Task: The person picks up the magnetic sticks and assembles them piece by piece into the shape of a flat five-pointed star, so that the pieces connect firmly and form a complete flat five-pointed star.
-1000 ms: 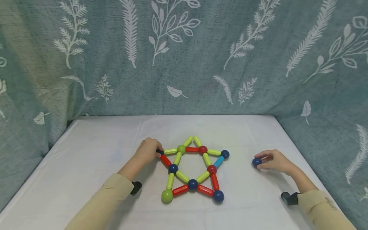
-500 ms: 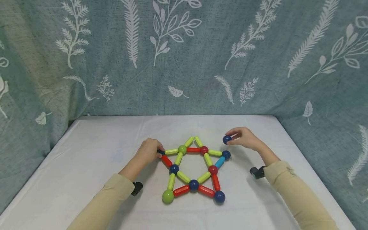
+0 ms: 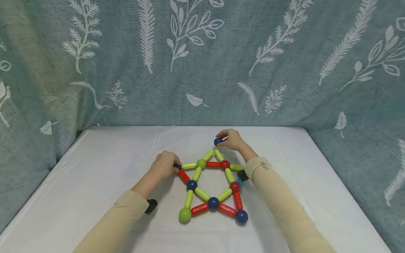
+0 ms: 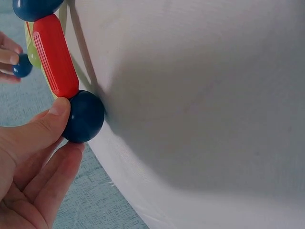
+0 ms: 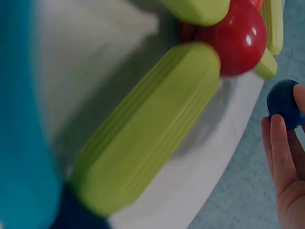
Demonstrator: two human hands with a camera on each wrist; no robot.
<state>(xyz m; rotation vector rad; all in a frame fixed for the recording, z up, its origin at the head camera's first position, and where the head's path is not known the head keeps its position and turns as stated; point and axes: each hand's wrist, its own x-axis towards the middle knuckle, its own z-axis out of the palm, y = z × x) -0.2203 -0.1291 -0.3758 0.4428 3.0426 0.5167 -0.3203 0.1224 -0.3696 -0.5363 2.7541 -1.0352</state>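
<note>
My left hand [image 3: 162,166] pinches a dark blue ball [image 4: 85,117] at the left corner of a star built from colored rods and balls. A red rod [image 4: 55,55] joins that ball to another blue ball [image 3: 192,185]. My right hand [image 3: 233,140] grips a separate dark blue ball [image 3: 218,141] between thumb and fingers. That ball is just behind the star's far tip, where the ends of two yellow-green rods [image 3: 209,155] come close together. The right sleeve and wrist camera hide the star's right corner in the head view.
A green ball [image 3: 185,215] and a blue ball [image 3: 242,216] form the near corners. Red balls [image 3: 235,186] lie along the right side. The white-covered table [image 3: 95,168] ends at a green leaf-patterned curtain [image 3: 202,70]. A black camera [image 3: 151,206] sits on the left wrist.
My right hand has carried its blue ball from the table's right side leftward and away, past the right corner to the far tip. The left hand has stayed at its ball.
</note>
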